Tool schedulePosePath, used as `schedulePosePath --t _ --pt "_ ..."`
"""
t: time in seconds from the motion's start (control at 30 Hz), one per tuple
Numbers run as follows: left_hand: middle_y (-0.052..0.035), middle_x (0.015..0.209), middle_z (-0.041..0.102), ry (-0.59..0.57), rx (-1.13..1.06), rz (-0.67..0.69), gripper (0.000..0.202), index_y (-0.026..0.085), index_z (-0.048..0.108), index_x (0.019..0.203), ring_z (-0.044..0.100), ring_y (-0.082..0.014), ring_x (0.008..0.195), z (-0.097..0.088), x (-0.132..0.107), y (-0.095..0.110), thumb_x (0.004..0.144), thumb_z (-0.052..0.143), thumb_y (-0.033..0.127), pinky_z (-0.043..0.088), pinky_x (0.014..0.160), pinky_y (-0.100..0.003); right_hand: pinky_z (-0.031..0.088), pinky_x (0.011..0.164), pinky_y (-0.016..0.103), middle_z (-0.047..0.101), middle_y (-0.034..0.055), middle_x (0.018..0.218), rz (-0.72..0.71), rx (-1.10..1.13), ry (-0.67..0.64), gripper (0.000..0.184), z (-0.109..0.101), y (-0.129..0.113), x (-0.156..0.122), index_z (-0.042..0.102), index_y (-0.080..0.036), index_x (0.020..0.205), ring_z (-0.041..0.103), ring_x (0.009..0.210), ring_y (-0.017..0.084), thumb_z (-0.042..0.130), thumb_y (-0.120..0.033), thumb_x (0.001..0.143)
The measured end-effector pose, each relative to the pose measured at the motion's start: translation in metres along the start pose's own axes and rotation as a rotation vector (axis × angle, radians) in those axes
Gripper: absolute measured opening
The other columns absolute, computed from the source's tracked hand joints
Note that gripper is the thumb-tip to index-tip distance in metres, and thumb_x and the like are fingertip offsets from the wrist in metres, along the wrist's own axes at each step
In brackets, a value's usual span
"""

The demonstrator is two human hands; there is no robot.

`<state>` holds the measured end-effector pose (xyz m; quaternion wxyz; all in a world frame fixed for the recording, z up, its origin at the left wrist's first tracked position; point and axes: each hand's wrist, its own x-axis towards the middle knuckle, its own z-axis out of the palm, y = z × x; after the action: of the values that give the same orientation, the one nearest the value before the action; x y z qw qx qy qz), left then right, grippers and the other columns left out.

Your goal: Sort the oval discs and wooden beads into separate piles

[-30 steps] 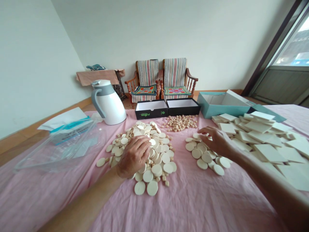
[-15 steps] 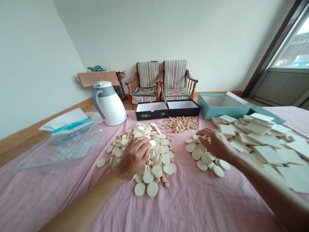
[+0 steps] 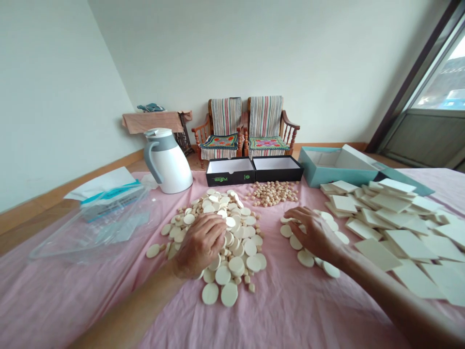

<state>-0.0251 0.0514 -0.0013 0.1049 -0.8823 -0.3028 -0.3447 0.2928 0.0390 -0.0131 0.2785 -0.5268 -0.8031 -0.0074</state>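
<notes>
My left hand point(image 3: 201, 242) rests on a large heap of pale round wooden discs point(image 3: 236, 265), its fingers bent and pressed together. A bright disc point(image 3: 230, 222) lies right at those fingertips; whether the fingers grip anything is hidden. Over a smaller group of discs point(image 3: 305, 258) to the right, my right hand point(image 3: 312, 232) lies palm down with fingers stretched out and somewhat apart. Discs show in front of it, behind it and below its fingers. Small wooden cubes point(image 3: 247, 279) are mixed into the large heap.
Small wooden pieces point(image 3: 275, 193) lie before two black boxes point(image 3: 232, 179). Square wooden tiles point(image 3: 410, 242) are piled at right, near a teal box point(image 3: 336, 172). A white-and-grey jug point(image 3: 172, 167) and clear plastic packaging point(image 3: 94, 228) stand left on the pink cloth point(image 3: 254, 320).
My right hand has come slightly toward me and left, its fingers now lower and flatter over the small disc group. My left hand has barely moved. The whole view has shifted slightly.
</notes>
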Motion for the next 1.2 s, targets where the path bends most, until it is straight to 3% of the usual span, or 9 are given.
schedulePosePath --t 0.27,0.43,0.57,0.83,1.0,1.2 --pt "-0.0064 0.100 0.067 0.077 -0.074 -0.029 0.025 0.017 0.061 0.102 0.059 -0.0191 0.102 -0.006 0.001 0.005 0.081 0.054 0.005 0.047 0.096 -0.040 0.044 0.080 0.037 0.067 0.0088 0.098 -0.019 0.027 -0.004 0.020 0.001 -0.023 0.004 0.063 -0.019 0.095 0.059 0.090 0.022 0.046 -0.015 0.085" --pt "-0.0062 0.100 0.067 0.096 -0.100 -0.057 0.028 0.017 0.060 0.104 0.059 -0.0188 0.101 -0.008 0.000 0.005 0.081 0.053 0.003 0.048 0.096 -0.040 0.045 0.082 0.036 0.066 0.0084 0.100 -0.084 0.110 -0.064 0.022 0.004 -0.045 0.038 0.062 -0.020 0.100 0.059 0.092 0.021 0.050 -0.015 0.083" --pt "-0.0064 0.101 0.067 0.092 -0.113 -0.082 0.027 0.017 0.061 0.103 0.059 -0.0191 0.102 -0.010 -0.001 0.003 0.081 0.053 0.003 0.048 0.096 -0.039 0.045 0.084 0.031 0.067 0.0095 0.102 -0.076 0.186 -0.165 0.027 0.030 -0.044 0.089 0.063 -0.016 0.105 0.060 0.095 0.021 0.053 -0.014 0.080" --pt "-0.0072 0.101 0.067 0.096 -0.116 -0.110 0.027 0.017 0.060 0.104 0.059 -0.0195 0.103 -0.014 -0.001 0.003 0.082 0.052 0.004 0.048 0.096 -0.039 0.043 0.084 0.027 0.066 0.0126 0.112 0.019 0.093 -0.288 0.041 0.100 -0.046 0.180 0.065 -0.017 0.113 0.060 0.103 0.022 0.044 -0.005 0.080" --pt "-0.0076 0.100 0.067 0.079 -0.135 -0.140 0.027 0.019 0.061 0.104 0.060 -0.0198 0.103 -0.013 -0.003 0.002 0.084 0.049 0.006 0.049 0.096 -0.041 0.044 0.078 0.029 0.069 0.0132 0.098 0.050 0.065 -0.339 0.032 0.123 -0.052 0.200 0.071 -0.017 0.098 0.063 0.095 0.024 0.049 -0.007 0.077" --pt "-0.0083 0.097 0.067 0.122 -0.146 -0.150 0.026 0.019 0.062 0.103 0.061 -0.0202 0.099 -0.013 -0.002 0.000 0.083 0.049 0.007 0.051 0.091 -0.040 0.043 0.072 0.026 0.071 0.0105 0.091 0.110 0.095 -0.337 0.021 0.117 -0.048 0.199 0.072 -0.016 0.084 0.062 0.086 0.021 0.054 -0.010 0.074"
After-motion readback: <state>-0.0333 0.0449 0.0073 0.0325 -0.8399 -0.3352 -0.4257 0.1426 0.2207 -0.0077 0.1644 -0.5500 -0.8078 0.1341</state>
